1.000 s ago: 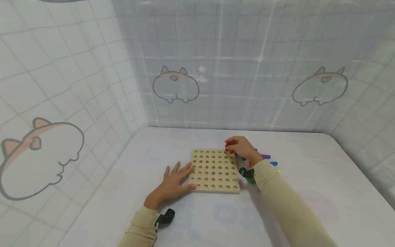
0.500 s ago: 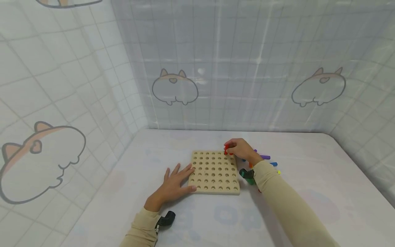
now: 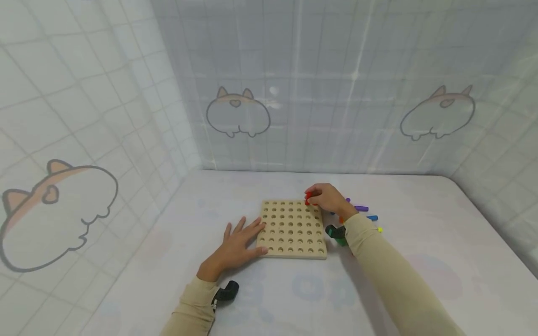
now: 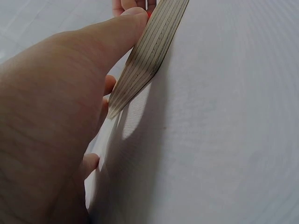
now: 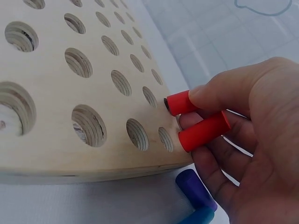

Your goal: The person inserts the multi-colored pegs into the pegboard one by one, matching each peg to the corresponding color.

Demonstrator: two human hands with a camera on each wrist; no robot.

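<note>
A pale wooden board (image 3: pixel 291 228) with rows of round holes lies in front of me in the head view. My left hand (image 3: pixel 235 247) rests on its left edge, fingers spread, thumb near the front corner. In the left wrist view the thumb (image 4: pixel 126 32) touches the board's layered side. At the far right corner my right hand (image 3: pixel 328 198) holds two red pegs. The right wrist view shows one red peg (image 5: pixel 180 103) pinched by the thumb at the board's far edge. The other red peg (image 5: pixel 204 130) lies across the curled fingers.
Right of the board, partly behind the right arm, lie several coloured pegs, among them a purple peg (image 3: pixel 361 208), a blue peg (image 3: pixel 372 218) and a yellow peg (image 3: pixel 380 229). Wrist cameras (image 3: pixel 227 291) are strapped to both forearms. Tiled-pattern walls enclose the white table (image 3: pixel 420 224).
My right hand has come down slightly toward the board's far row with the red pegs. The left hand stays on the board's edge. The head view has tilted a little.
</note>
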